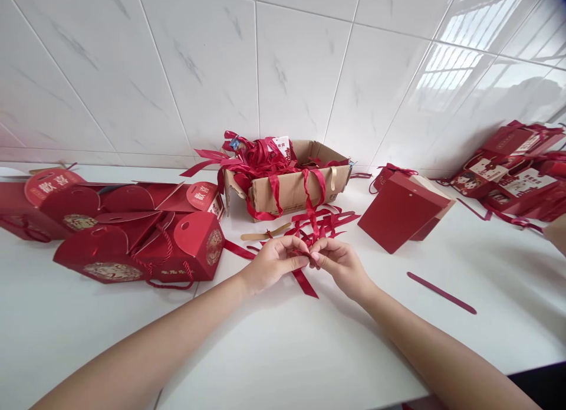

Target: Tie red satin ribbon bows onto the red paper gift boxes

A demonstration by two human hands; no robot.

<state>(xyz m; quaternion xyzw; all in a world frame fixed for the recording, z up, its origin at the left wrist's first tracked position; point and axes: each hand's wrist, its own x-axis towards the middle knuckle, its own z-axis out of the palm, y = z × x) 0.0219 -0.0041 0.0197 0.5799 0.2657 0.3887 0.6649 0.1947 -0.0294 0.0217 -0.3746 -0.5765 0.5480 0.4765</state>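
Both hands meet above the white table. My left hand (278, 262) pinches a red ribbon (305, 282) between thumb and fingers, and my right hand (338, 262) pinches the same ribbon from the other side. A tail of it hangs below the fingertips; the pinched part is mostly covered by them. Right behind the hands lies a tangle of red ribbons (327, 222). A tan strip (259, 235) lies beside that pile. Farther back, a cardboard box (289, 196) overflows with more red ribbon (260, 156), some strands trailing over its front wall.
Red gift boxes (145, 251) with cord handles stand at left. On the right, a red card box (391, 212) leans tilted, and a dark red strip (442, 293) lies flat. More red packages (513, 174) are stacked at far right. A tiled wall (212, 62) bounds the back.
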